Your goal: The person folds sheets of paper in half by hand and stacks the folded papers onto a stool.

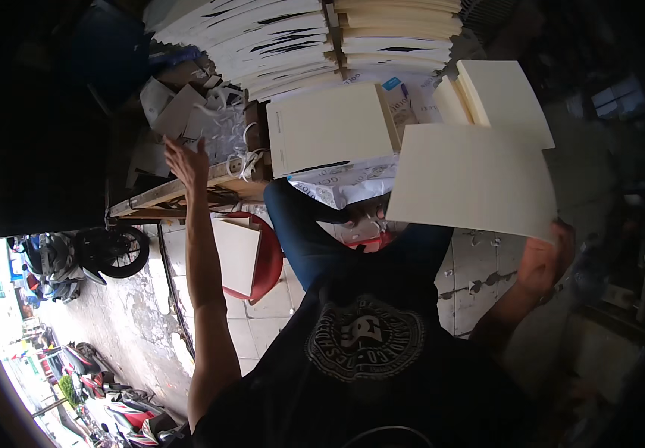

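My right hand (548, 259) grips the lower right corner of a large cream sheet of paper (475, 179). The sheet is raised and slightly curved, and it covers part of the stacks behind it. Off to the left, my left hand (186, 163) is empty, its fingers stretched out over the edge of a wooden table (151, 199). Loose papers and clear plastic (221, 128) lie just beyond those fingers. In front of me rests a thick stack of cream sheets (330, 128) on white printed wrapping (348, 179). Another cream stack (505, 101) stands at the right.
Tall piles of paper (262, 48) fill the back. A pen (404, 90) lies between the stacks. White cable (246, 163) hangs at the table's corner. A red stool (266, 257) bearing cream sheets (237, 254) stands on the tiled floor to the left. Motorbikes (113, 250) are parked outside.
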Motion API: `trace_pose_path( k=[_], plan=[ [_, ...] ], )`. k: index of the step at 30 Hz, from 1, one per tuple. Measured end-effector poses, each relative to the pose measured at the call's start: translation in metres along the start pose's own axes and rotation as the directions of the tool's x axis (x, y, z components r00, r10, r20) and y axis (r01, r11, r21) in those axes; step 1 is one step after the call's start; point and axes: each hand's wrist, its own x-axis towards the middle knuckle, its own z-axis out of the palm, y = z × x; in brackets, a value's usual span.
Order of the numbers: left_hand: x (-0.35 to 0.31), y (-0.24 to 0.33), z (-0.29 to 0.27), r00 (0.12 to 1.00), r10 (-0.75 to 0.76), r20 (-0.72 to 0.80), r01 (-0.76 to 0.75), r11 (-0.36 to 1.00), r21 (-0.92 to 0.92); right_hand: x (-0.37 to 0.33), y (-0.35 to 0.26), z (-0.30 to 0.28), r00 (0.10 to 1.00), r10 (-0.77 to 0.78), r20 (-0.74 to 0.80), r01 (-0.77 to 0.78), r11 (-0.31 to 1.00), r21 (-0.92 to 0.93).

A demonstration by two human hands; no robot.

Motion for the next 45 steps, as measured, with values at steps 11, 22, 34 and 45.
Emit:
trace_pose_path(
  k=[11,22,34,45],
  plan=[
    [-0.087,0.166,-0.140,0.682,0.475,0.556,0.594,0.083,-0.800,0.031,0.073,0.147,0.961,0.163,0.225,-0.194,0.973,0.122],
    [-0.090,0.134,-0.091,0.929,0.167,0.329,0.139,0.669,-0.730,0.040,0.192,0.142,0.822,0.059,0.566,0.222,0.882,-0.415],
    [-0.094,0.123,-0.068,0.876,0.157,0.457,0.249,0.663,-0.706,0.037,0.212,0.143,0.723,0.285,0.629,0.115,0.848,-0.517],
    [-0.092,0.129,-0.077,0.856,0.144,0.496,0.273,0.689,-0.671,0.037,0.204,0.144,0.749,0.237,0.619,0.117,0.872,-0.475]
  ],
)
